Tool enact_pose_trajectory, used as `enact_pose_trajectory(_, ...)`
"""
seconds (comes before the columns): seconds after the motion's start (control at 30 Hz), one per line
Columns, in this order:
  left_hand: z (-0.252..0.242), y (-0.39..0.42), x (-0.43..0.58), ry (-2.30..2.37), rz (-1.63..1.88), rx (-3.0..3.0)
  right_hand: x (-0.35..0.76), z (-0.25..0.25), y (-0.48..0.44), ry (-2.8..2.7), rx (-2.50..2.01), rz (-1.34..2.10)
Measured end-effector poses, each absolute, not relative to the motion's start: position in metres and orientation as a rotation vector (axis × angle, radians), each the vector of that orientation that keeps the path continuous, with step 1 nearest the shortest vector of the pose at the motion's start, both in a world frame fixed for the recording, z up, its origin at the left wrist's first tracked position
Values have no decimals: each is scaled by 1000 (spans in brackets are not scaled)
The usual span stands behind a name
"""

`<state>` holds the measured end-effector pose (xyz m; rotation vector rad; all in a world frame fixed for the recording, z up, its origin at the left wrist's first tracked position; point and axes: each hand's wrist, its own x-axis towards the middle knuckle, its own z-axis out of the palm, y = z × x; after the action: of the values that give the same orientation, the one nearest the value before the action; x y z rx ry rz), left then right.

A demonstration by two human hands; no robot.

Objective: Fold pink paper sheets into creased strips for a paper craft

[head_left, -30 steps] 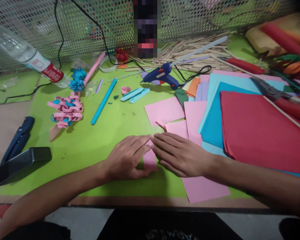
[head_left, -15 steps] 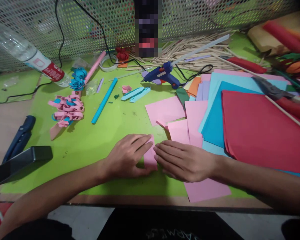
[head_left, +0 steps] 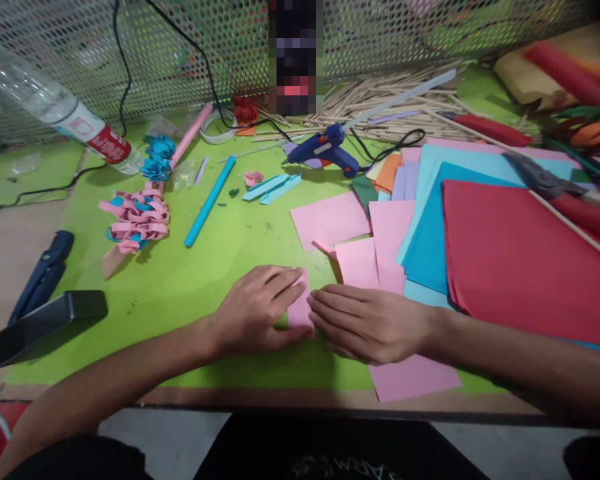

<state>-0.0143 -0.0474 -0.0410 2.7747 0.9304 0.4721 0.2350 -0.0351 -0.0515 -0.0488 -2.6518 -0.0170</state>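
Observation:
A small folded piece of pink paper [head_left: 299, 312] lies flat on the green tabletop in front of me. My left hand [head_left: 260, 308] rests over its left side, fingers stretched out on the paper and thumb along its lower edge. Against the right edge of the paper are the fingertips of my right hand [head_left: 367, 323], which lies flat with straight fingers held side by side. Beneath and beyond the right hand, several pink sheets [head_left: 357, 260] overlap. Part of the folded paper is hidden under my left fingers.
Red sheets [head_left: 525, 260] and blue sheets are stacked at right, with pliers [head_left: 555, 187] on them. A glue gun [head_left: 325, 150] lies behind, before many wooden sticks [head_left: 400, 100]. At left are a paper chain [head_left: 140, 217], a bottle [head_left: 95, 133], a stapler [head_left: 43, 273] and a black box [head_left: 50, 327].
My left thumb has shifted slightly up and right along the paper's lower edge. My right hand stays at the paper's right edge, and the view has moved slightly.

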Motion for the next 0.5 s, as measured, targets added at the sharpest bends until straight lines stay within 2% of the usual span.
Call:
enact_pose_trajectory(0.27,-41,-47,-16,920,479,2805,234,-50,-35,-2610,123,-10)
enact_pose_trajectory(0.5,-41,-47,-14,918,499,2810,233,-53,-32,-2632,-170,92)
